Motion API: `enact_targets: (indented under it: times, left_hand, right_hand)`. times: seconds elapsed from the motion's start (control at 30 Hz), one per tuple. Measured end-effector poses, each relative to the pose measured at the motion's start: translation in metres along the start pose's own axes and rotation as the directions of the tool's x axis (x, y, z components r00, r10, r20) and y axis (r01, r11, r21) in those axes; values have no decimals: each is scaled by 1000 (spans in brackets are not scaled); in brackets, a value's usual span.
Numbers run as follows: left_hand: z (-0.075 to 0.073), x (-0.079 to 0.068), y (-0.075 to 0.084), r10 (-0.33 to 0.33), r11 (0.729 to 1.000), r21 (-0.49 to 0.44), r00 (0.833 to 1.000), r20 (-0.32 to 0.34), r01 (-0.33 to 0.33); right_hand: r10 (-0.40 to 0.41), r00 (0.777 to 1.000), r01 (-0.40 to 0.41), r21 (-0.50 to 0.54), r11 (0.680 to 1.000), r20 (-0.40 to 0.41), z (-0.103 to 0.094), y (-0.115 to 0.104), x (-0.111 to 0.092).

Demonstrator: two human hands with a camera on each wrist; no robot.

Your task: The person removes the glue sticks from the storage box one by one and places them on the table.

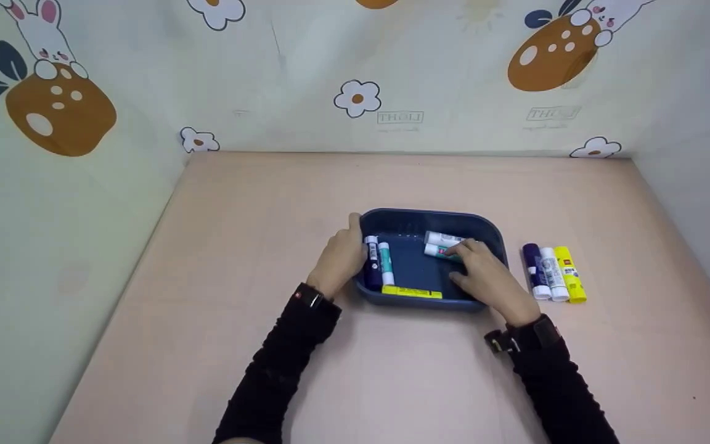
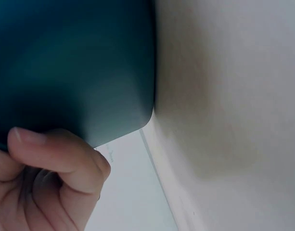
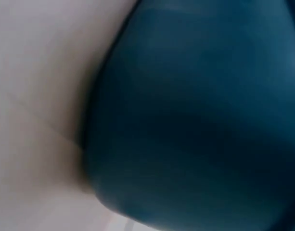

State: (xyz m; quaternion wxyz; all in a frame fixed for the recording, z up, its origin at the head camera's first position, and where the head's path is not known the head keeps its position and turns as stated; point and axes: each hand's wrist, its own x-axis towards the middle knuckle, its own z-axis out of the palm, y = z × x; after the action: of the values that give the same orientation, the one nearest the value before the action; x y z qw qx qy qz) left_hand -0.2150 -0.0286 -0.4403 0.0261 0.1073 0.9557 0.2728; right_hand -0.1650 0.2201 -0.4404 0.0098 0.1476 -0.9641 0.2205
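Observation:
A dark blue plastic tray (image 1: 413, 219) stands on the table with several glue sticks in it. My left hand (image 1: 339, 256) grips its left rim; the left wrist view shows the thumb against the tray's outer wall (image 2: 89, 72). My right hand (image 1: 487, 277) reaches over the right side, its fingertips touching a green-and-white glue stick (image 1: 435, 250), the thumb apart from it. Beside that lies a white glue stick (image 1: 441, 238), partly hidden by the fingers. At the left are a dark blue glue stick (image 1: 373, 268) and another green-and-white glue stick (image 1: 386, 265); a yellow glue stick (image 1: 412, 292) lies along the front.
Right of the tray, a dark purple glue stick (image 1: 535, 271), a white glue stick (image 1: 553, 274) and a yellow glue stick (image 1: 571, 275) lie side by side on the pinkish table (image 1: 392, 382). Patterned walls (image 1: 293, 74) border the table. The tray's wall (image 3: 185, 120) fills most of the right wrist view.

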Motion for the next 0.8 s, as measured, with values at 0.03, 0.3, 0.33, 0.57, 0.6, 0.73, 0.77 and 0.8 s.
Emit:
enact_targets:
  times: [0.03,0.3,0.33,0.57,0.6,0.73,0.77,0.8]
  left_hand:
    - [0,0,0,5,1000,2,1000,1,-5]
    - [0,1,0,-21,1000,-2,1000,20,21]
    - [0,1,0,-25,1000,-1,999,22,25]
    - [1,1,0,-13,1000,0,1000,10,13]
    - [1,2,0,-11,1000,-1,1000,7,11]
    - [1,1,-1,-13,1000,-7,1000,3,13]
    - [1,1,-1,-14,1000,-9,1000,3,14]
    - [1,1,-1,-14,1000,-12,1000,2,14]
  right_hand:
    - [-5,1000,5,-9,1000,9,1,0,0]
    - [12,998,-10,-33,999,54,3,0,0]
    - [13,998,-11,-28,1000,57,3,0,0]
    - [4,995,-5,4,1000,104,1,0,-1]
    - [10,993,-11,3,1000,114,1,0,-1]
    - [40,990,-39,-6,999,136,0,0,-1]
    - [48,990,-47,-5,999,136,0,0,-1]
    - [51,990,-51,-2,999,130,0,0,-1]
